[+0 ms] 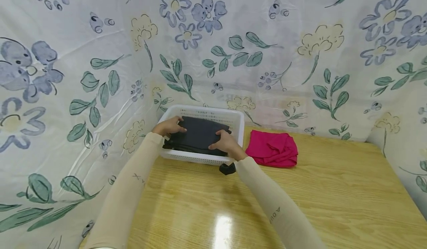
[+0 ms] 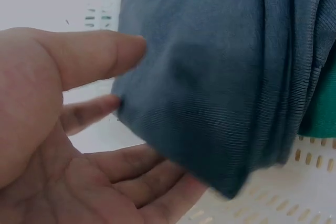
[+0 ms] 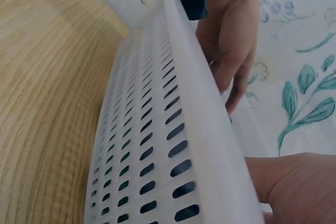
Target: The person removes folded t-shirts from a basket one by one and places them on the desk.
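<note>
A folded dark grey-blue garment (image 1: 200, 132) with a ribbed weave lies in a white plastic basket (image 1: 241, 124). My left hand (image 1: 169, 125) is at its left end. In the left wrist view, the left thumb (image 2: 113, 53) overlaps the cloth's edge, while several loosely extended fingers pass beneath its corner. My right hand (image 1: 228, 145) reaches over the basket's front right rim, its fingers spread across the garment's right end. In the right wrist view, the basket wall hides most of the right hand (image 3: 302, 190). Green cloth (image 2: 321, 106) shows beside the dark folds.
A folded crimson cloth (image 1: 271, 148) lies right of the basket on the wooden table (image 1: 300, 204). Flower-patterned sheeting (image 1: 207, 56) hangs behind and to the left, close to the basket. A small black device (image 1: 227, 169) sits at my right wrist.
</note>
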`<state>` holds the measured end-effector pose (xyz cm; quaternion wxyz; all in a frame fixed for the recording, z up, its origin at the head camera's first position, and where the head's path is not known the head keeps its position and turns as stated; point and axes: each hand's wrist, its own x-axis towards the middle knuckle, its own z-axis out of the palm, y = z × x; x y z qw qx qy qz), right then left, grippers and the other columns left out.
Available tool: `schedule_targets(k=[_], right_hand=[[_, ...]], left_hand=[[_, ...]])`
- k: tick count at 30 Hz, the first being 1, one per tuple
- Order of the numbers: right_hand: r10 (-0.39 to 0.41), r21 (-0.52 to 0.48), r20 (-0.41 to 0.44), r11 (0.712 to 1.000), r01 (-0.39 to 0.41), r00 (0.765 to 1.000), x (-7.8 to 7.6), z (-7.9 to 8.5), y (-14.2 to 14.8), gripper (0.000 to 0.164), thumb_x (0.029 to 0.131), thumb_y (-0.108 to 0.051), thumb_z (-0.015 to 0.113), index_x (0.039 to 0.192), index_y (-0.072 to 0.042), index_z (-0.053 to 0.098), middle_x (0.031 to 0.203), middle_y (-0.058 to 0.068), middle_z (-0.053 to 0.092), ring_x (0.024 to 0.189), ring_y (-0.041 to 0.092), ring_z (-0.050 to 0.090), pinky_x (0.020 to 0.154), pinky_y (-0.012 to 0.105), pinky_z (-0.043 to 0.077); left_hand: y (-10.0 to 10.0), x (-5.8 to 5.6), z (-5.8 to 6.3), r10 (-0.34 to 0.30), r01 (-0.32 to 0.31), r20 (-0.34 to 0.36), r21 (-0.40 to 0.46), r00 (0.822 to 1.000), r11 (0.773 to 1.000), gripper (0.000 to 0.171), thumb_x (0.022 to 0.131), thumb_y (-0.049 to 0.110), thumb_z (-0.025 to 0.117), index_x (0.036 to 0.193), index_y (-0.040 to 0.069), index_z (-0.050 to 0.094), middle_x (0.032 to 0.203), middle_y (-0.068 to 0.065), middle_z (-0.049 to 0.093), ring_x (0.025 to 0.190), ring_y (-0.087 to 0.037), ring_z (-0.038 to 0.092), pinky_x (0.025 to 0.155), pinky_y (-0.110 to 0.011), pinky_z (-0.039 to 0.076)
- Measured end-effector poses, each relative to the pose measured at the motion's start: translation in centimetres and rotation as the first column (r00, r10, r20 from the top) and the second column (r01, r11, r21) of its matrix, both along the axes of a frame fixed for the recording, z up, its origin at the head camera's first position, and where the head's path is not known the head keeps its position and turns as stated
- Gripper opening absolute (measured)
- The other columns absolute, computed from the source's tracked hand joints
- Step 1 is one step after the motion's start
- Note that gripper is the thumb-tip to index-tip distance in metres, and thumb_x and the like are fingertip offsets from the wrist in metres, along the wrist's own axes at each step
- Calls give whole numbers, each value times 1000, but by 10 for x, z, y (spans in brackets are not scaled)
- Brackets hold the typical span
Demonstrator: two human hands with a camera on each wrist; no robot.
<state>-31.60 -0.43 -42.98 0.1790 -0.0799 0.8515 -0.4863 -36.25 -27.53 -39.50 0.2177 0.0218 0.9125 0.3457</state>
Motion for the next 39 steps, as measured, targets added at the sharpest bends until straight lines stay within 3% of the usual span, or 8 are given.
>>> schedule_targets(k=[6,11,19,27,34,39], right_hand=[[-53,-50,-4,997,53,999,-2,-3,-2,62,92,-17,79,146,-11,51,146,18,53,128,36,55,104,51,47],[-75,-150,11,986,76,997,-4,-5,-3,54,94,-18,76,143,-11,55,149,16,50,133,36,51,108,52,44],[-94,-187,-11,978,90,995,-6,-9,-3,51,95,-24,76,141,-12,56,150,15,49,135,34,50,108,51,43],[-165,-241,-23,958,155,986,-6,-8,-4,46,94,-17,76,138,-18,62,150,13,49,131,32,52,105,49,46],[-189,-216,-15,959,181,982,-4,-6,-5,44,92,-13,78,134,-16,65,149,13,50,129,33,54,103,47,47],[-164,-172,-23,972,158,986,-4,-6,-5,44,92,-14,79,134,-15,64,151,15,48,131,34,52,104,48,47]], left_hand=[[2,2,1,-44,45,-54,16,998,999,55,105,11,55,153,-6,35,156,-32,30,140,-48,36,112,-58,37],[2,1,1,-30,32,-77,25,997,999,47,104,8,58,146,-7,46,153,-31,34,135,-45,42,109,-56,41],[0,-1,-1,17,-13,-108,40,994,999,43,100,4,64,141,-6,54,158,-28,30,111,-31,50,83,-40,50],[-1,-1,3,102,-87,-112,133,988,987,41,100,8,66,139,-2,59,141,-24,47,85,-17,57,69,-29,49],[2,1,8,138,-124,-65,184,988,975,41,101,10,64,140,-2,58,128,-20,52,69,-12,55,62,-26,47],[1,0,6,140,-127,-72,158,988,979,39,101,9,64,139,0,59,132,-21,51,76,-15,58,65,-27,49]])
